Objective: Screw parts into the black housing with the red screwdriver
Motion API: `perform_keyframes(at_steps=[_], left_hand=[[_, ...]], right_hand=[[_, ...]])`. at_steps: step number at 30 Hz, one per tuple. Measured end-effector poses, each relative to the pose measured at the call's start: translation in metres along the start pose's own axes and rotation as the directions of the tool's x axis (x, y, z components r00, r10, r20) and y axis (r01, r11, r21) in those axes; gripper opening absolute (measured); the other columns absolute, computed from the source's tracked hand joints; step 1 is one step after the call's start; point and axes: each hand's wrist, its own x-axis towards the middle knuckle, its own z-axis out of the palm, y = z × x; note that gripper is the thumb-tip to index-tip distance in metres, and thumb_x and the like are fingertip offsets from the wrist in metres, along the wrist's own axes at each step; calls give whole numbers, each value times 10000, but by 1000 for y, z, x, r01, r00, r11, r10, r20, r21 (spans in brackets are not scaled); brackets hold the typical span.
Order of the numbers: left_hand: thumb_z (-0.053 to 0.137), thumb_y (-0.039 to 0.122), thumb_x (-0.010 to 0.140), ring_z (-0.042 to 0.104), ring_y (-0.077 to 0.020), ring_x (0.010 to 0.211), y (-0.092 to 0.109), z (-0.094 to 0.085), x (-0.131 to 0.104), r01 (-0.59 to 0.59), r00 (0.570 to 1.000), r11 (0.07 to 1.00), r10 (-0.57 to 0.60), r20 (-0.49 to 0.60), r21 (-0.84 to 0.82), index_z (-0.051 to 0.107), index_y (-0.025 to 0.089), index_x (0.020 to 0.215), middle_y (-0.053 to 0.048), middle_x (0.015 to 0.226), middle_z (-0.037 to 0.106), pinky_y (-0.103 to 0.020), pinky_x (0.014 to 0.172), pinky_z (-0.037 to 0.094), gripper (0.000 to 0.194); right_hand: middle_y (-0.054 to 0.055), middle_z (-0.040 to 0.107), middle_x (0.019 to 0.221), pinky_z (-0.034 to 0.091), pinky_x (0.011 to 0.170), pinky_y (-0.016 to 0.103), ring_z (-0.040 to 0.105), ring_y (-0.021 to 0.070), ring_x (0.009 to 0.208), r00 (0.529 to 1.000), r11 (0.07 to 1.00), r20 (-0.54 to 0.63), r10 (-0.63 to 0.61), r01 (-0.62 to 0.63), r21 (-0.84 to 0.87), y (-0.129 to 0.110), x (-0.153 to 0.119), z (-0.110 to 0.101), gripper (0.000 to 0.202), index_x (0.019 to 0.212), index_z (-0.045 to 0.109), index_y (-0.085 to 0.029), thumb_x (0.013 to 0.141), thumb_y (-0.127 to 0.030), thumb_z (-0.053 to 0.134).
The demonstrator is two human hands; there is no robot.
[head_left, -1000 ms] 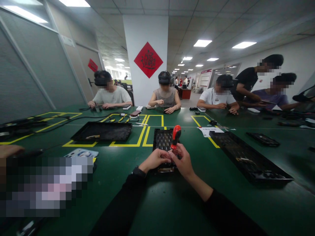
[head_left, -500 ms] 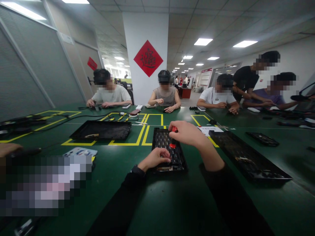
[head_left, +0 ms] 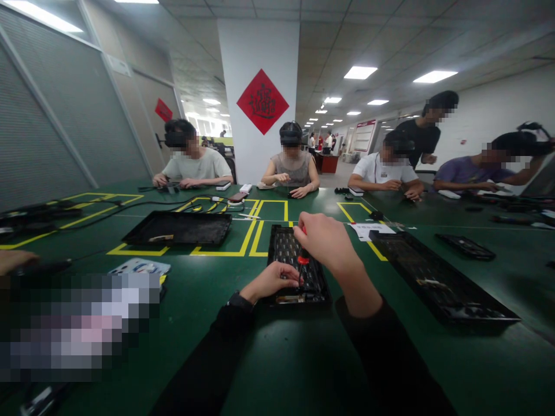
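Note:
Directly before me lies a black keyboard-like tray with rows of small shiny spots across its inside. My right hand is closed around the red and black handle of a screwdriver, held upright with its shaft pointing down into the tray. Fingers of my left hand are pinched together beside the shaft's lower end, over the tray's near part. What they hold, if anything, is hidden. The screwdriver's tip is too small to make out.
Two larger black trays lie on the green table, one at left and one at right. White paper touches the right one. A phone-like item lies near left. Cables cross the far left. Several people sit opposite.
My right hand has turned and dipped slightly on the screwdriver, covering more of its handle. My left hand has barely moved. At far right, a standing person straightened and a seated person raised an arm.

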Motion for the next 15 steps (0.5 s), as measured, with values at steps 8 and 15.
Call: perform_keyframes(at_steps=[8,15], left_hand=[[680,284,656,600,-145,752,2,2,1,-1,999,998,5,-48,69,617,115,735,-36,786,661,-274,740,461,196],[643,272,695,611,-183,892,3,0,0,-11,999,1000,12,29,-8,650,114,831,-75,953,672,-306,826,457,209]], right_hand=[[112,619,907,396,690,339,580,250,810,994,994,26,-107,107,-27,-7,8,-1,328,950,573,-161,829,-389,370],[113,608,946,406,688,334,583,250,821,990,988,30,-136,138,-65,-3,9,-1,319,952,577,-160,811,-389,405]])
